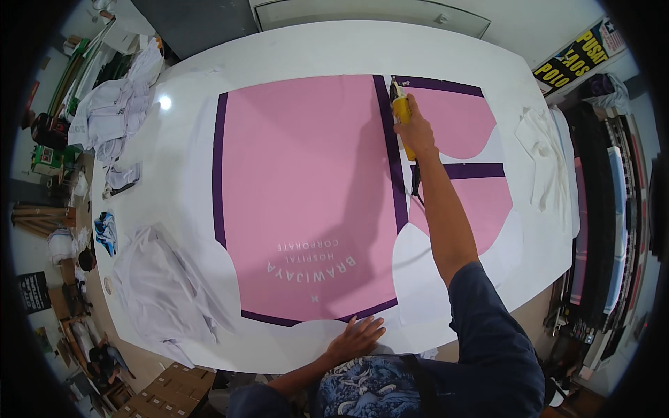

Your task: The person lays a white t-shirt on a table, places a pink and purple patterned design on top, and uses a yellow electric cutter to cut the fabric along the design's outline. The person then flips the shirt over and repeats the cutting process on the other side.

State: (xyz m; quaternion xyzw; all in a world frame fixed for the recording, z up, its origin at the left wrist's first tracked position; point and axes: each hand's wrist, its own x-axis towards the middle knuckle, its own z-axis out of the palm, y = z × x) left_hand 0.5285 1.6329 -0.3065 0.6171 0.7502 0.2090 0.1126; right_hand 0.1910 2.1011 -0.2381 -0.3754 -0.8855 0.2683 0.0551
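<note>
A large pink printed fabric panel point(306, 160) with dark purple borders and white lettering lies flat on the white table point(293, 52). Two smaller pink pieces with purple bands, the upper one point(453, 118) and the lower one point(481, 205), lie to its right. My right hand point(418, 132) is wrapped round a yellow electric fabric cutter point(401, 108), whose black cord trails toward me. The cutter's head is at the far end of the gap between panel and upper piece. My left hand point(355, 339) rests flat, fingers spread, on the panel's near edge.
Crumpled white fabric point(160, 285) lies at the near left, beside a tape roll point(107, 285). White cloth point(543, 164) lies on the right. Stacked garments point(115, 115) are at the far left, fabric rolls point(614, 223) beyond the right edge, and cardboard boxes point(164, 393) below.
</note>
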